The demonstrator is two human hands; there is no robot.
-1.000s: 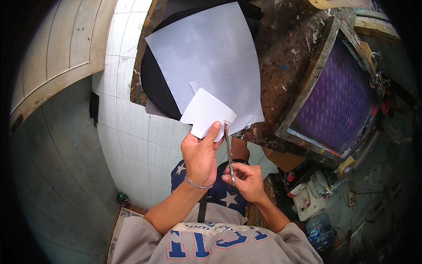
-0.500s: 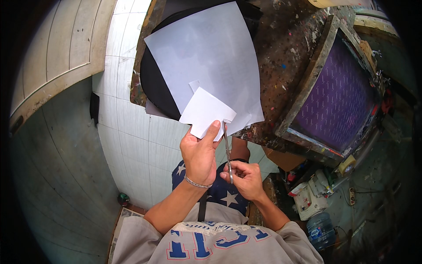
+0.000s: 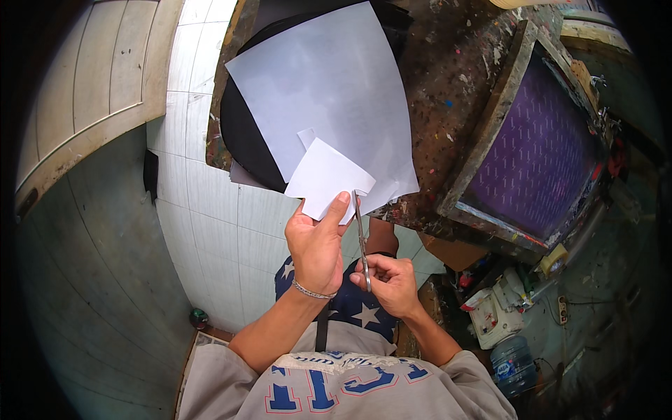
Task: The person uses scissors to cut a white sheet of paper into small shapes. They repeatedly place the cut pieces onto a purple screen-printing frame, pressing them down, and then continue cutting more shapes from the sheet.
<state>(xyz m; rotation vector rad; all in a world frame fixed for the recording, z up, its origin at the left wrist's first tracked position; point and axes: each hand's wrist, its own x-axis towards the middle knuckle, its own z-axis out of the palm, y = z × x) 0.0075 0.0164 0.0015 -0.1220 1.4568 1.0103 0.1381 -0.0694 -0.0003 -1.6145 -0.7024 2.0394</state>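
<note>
My left hand [image 3: 313, 248] pinches the white paper cutout [image 3: 325, 173], thumb uppermost, likely to steady it; my right hand [image 3: 395, 283] grips scissors [image 3: 362, 238], blades at the cutout's four-o'clock edge.

L head cam; fisheye; downward; hands [image 3: 315, 248] nearby

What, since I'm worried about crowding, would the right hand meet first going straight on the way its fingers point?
Beyond the scissors it holds, the right hand would probably meet the left hand, near its wrist, though depth is unclear.
</note>
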